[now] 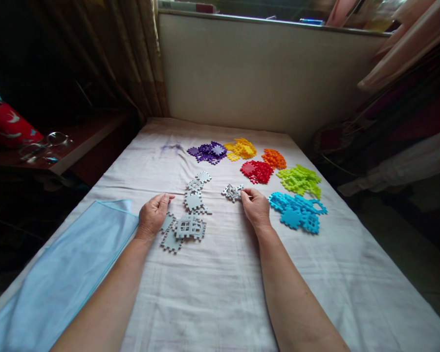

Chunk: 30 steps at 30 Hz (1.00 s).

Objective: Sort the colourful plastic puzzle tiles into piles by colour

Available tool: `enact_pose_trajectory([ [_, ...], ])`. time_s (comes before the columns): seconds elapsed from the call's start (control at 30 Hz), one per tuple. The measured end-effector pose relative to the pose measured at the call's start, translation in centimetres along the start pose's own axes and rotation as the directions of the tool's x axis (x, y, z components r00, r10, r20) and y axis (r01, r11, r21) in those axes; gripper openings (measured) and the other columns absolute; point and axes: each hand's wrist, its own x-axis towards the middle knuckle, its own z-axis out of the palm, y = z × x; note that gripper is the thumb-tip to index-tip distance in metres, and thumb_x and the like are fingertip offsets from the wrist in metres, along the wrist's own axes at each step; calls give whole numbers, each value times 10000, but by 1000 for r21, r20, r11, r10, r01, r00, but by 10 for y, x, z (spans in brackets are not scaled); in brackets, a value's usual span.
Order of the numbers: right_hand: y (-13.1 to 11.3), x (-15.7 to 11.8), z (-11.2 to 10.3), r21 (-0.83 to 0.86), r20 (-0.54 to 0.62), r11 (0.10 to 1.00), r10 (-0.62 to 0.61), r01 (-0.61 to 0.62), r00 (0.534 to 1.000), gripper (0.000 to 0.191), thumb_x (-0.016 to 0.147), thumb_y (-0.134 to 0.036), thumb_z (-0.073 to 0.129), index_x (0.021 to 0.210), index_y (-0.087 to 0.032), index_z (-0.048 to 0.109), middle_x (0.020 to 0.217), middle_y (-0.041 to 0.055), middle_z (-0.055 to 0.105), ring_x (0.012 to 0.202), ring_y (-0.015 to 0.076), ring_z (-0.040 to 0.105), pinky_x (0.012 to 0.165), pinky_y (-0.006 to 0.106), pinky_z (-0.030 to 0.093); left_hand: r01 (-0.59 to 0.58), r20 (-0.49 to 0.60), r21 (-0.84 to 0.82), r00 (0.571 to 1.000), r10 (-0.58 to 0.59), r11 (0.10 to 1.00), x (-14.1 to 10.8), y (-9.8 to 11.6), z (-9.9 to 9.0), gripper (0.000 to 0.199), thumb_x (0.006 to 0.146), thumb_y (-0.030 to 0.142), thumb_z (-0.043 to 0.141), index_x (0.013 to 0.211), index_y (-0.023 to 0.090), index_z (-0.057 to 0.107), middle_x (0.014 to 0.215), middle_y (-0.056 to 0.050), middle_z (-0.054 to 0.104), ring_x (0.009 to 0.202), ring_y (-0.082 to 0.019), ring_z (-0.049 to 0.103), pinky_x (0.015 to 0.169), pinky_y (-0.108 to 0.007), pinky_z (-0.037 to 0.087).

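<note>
The small grey cluster of notched pieces lay on the pale sheet, just left of my right hand. That hand's thumb and forefinger were pinched together at the cluster's edge; whether they gripped a piece, I couldn't tell. My left hand was well left of the cluster, its fingers curled in together, beside a straggling grey trail of solid and window-like pieces.

Beyond the cluster and to its right sat the red pile, with the orange pile past that. Farther beyond the cluster lay the yellow pile and, more leftward, the purple pile. Right of the cluster were the lime green pile and the blue pile.

Left of the cluster and nearer me, a light blue cloth was spread; far left, eyeglasses rested on a dark counter.
</note>
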Motion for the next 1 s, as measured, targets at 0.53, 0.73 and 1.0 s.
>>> enact_pose_trajectory([
  [0.53, -73, -61, 16, 205, 565, 733, -630, 649, 533, 308, 809, -349, 748, 1084, -216, 705, 1150, 80, 691, 1057, 200, 634, 937, 314, 472, -1, 23, -3, 1000, 1, 1000, 0, -2, 1, 557, 879, 587, 354, 952, 197, 744, 897, -74, 761, 866, -219, 698, 772, -296, 517],
  [0.73, -74, -69, 24, 169, 625, 611, -673, 773, 395, 433, 756, -344, 793, 1150, -207, 676, 1143, 92, 686, 1052, 240, 604, 945, 363, 464, 2, 25, -23, 1000, -1, 1000, 1, -4, 2, 541, 883, 587, 359, 942, 203, 736, 913, -74, 760, 869, -217, 699, 802, -303, 519],
  [1.0, -68, -61, 21, 204, 559, 670, -678, 713, 477, 385, 795, -285, 734, 1168, -213, 671, 1203, 101, 670, 1097, 222, 612, 974, 355, 462, -9, 25, -11, 1000, 9, 1000, 1, -3, 1, 544, 887, 579, 354, 947, 200, 741, 887, -72, 758, 859, -217, 707, 768, -297, 520],
])
